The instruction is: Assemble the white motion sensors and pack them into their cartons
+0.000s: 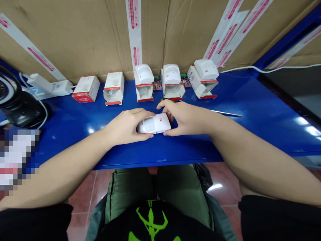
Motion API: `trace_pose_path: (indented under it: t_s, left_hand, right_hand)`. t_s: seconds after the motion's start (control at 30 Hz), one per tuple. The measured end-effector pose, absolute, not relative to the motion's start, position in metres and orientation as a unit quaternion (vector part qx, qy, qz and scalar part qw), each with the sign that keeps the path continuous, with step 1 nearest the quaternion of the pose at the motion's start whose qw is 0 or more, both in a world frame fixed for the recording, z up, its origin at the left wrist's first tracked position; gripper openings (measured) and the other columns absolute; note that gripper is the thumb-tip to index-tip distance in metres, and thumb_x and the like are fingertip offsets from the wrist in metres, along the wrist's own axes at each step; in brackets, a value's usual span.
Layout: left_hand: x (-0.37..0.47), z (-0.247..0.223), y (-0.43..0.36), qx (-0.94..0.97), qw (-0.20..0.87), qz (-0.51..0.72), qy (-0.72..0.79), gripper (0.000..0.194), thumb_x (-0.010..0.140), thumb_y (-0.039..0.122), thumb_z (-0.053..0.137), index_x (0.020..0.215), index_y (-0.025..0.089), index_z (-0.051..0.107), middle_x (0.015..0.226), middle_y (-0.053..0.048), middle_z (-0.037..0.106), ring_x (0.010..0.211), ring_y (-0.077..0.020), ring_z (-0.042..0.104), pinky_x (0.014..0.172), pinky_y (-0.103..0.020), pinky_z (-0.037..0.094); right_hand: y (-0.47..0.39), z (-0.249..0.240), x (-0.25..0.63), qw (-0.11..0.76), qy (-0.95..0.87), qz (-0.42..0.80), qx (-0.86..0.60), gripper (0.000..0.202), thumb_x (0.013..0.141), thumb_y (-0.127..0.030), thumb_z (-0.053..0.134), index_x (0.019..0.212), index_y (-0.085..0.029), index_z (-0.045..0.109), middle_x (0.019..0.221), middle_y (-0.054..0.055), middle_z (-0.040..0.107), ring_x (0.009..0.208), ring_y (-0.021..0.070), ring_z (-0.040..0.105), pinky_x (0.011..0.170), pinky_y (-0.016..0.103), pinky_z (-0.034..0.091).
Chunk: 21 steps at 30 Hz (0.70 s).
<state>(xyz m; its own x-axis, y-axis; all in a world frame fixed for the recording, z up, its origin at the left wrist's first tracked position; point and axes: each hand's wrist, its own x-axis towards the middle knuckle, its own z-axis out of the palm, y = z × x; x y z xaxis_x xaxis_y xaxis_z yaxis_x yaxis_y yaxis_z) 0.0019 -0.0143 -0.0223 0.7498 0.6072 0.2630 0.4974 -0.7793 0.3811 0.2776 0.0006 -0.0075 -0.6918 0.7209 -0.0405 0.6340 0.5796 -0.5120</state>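
A white motion sensor [155, 124] with a window at its left end and small red lettering lies on its back near the front of the blue table. My left hand [126, 125] grips its left end, thumb along the near side and fingers on the far side. Around the right end curls my right hand [187, 117], its thumb at the near corner and its fingers at the far corner, partly hidden. Something small and brownish, too covered to name, shows behind the right fingers. A thin metal rod-like tool [227, 113] lies beyond my right forearm.
Along the back stand a closed box [86, 88], an opened box [114, 87] and three opened boxes topped by white sensors [144, 74]. Green and red circuit boards [185, 82] lie between them. A power strip [56, 90] and a black device [22, 107] are left.
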Motion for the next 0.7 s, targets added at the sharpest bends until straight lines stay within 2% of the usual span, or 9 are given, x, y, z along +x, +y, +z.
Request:
trace_pose_path:
  t_s: [0.23,0.4,0.47,0.53,0.63,0.7]
  left_hand:
    - [0.003,-0.027,-0.013,0.933,0.131,0.195,0.271,0.054,0.096,0.037,0.082,0.143,0.016,0.067,0.132,-0.014,0.080,0.115,-0.0290,0.081,0.098,-0.040,0.067]
    - [0.003,-0.029,-0.013,0.931,0.120,0.248,0.241,0.051,0.095,0.033,0.081,0.141,0.017,0.067,0.129,-0.013,0.080,0.114,-0.0272,0.081,0.099,-0.039,0.068]
    - [0.004,-0.028,-0.013,0.927,0.102,0.282,0.224,0.049,0.095,0.031,0.080,0.140,0.018,0.066,0.129,-0.013,0.080,0.116,-0.0272,0.080,0.101,-0.040,0.068]
    - [0.005,-0.027,-0.012,0.923,0.078,0.312,0.210,0.048,0.095,0.031,0.079,0.140,0.018,0.066,0.130,-0.013,0.079,0.118,-0.0276,0.079,0.102,-0.041,0.067]
    - [0.004,-0.025,-0.010,0.916,0.048,0.340,0.207,0.051,0.096,0.035,0.081,0.142,0.019,0.065,0.133,-0.013,0.077,0.123,-0.0289,0.077,0.106,-0.044,0.066]
    - [0.003,-0.024,-0.009,0.915,0.036,0.339,0.213,0.058,0.098,0.042,0.082,0.147,0.019,0.062,0.139,-0.015,0.075,0.128,-0.0310,0.075,0.109,-0.046,0.065]
  right_hand:
    - [0.001,-0.011,0.278,0.128,-0.891,0.252,-0.354,0.068,0.077,-0.033,0.088,0.137,-0.017,0.061,0.108,0.009,0.077,0.088,0.0249,0.071,0.076,0.036,0.053]
    - [0.004,-0.011,0.280,0.194,-0.832,0.408,-0.321,0.061,0.072,-0.036,0.096,0.120,-0.023,0.061,0.100,0.000,0.071,0.080,0.0173,0.068,0.071,0.032,0.055]
    - [0.005,-0.010,0.280,0.221,-0.785,0.488,-0.310,0.058,0.075,-0.039,0.096,0.118,-0.024,0.060,0.103,-0.001,0.069,0.081,0.0161,0.070,0.070,0.030,0.057]
    - [0.006,-0.010,0.278,0.250,-0.753,0.536,-0.289,0.047,0.081,-0.037,0.092,0.115,-0.023,0.061,0.104,0.000,0.069,0.084,0.0146,0.070,0.070,0.028,0.057]
    - [0.006,-0.011,0.273,0.306,-0.726,0.559,-0.259,0.034,0.088,-0.035,0.088,0.105,-0.022,0.062,0.097,0.000,0.071,0.084,0.0121,0.068,0.070,0.024,0.055]
    - [0.006,-0.014,0.267,0.344,-0.708,0.559,-0.261,0.037,0.086,-0.037,0.092,0.100,-0.021,0.062,0.093,-0.001,0.072,0.082,0.0118,0.068,0.072,0.024,0.056]
